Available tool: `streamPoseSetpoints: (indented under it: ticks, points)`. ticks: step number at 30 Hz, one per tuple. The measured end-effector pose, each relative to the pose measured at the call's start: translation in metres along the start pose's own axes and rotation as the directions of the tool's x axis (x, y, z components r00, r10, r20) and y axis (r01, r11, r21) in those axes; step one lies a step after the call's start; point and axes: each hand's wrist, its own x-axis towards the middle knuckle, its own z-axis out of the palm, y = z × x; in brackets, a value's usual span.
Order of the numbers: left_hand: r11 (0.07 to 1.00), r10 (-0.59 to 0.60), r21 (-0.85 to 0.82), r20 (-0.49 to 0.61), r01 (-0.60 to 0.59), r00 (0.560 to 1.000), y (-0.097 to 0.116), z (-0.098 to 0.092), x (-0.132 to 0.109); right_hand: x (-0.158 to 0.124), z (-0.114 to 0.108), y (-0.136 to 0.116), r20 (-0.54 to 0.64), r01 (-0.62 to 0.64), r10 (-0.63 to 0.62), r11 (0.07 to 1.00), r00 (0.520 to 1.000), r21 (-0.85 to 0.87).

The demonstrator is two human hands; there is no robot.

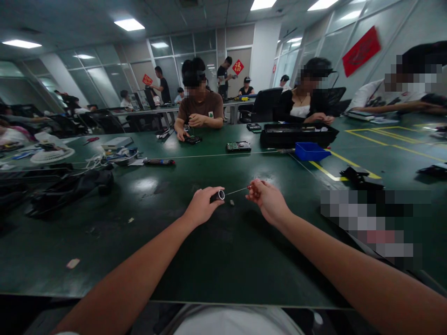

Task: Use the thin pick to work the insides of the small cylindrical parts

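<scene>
My left hand is closed around a small dark round piece with a bright ring on its end face. A thin screwdriver with a long metal shaft and a bit of red near its handle is pinched in the fingers of my right hand. Its shaft points left, and the tip is at or very near the ringed end; contact cannot be made out. Most of the handle is hidden in my right hand. Just below the shaft, a tiny pale scrap lies on the green table.
Ahead are a hard drive, a blue tray, a black box and a dark pen-shaped tool. Black gear lies left, a black part right. Co-workers sit across the table, one handling a dark part.
</scene>
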Motion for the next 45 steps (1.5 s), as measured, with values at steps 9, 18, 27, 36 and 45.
streamPoseSetpoints:
  ticks: [9, 18, 27, 36, 45]
  points:
    - [0.996, -0.062, -0.071, -0.01, 0.061, 0.998, 0.006, -0.002, -0.003, -0.003, -0.001, -0.002, -0.069, 0.152, -0.159, 0.983, 0.985, -0.107]
    - [0.994, -0.061, -0.089, 0.113, 0.071, 0.992, 0.028, 0.003, 0.001, -0.004, -0.001, -0.004, -0.08, 0.293, -0.318, 0.929, 0.945, -0.225]
    - [0.977, 0.105, 0.156, 0.235, -0.144, 0.966, 0.046, 0.032, 0.035, -0.002, -0.004, -0.003, -0.059, 0.316, -0.334, 0.926, 0.941, -0.208]
    - [0.972, 0.052, 0.207, 0.273, -0.111, 0.961, 0.042, 0.035, 0.046, -0.002, -0.006, -0.002, -0.049, 0.326, -0.343, 0.922, 0.938, -0.207]
    - [0.893, -0.192, -0.395, 0.104, 0.217, 0.976, -0.013, -0.04, 0.027, -0.007, -0.003, -0.008, -0.039, 0.29, -0.302, 0.939, 0.952, -0.186]
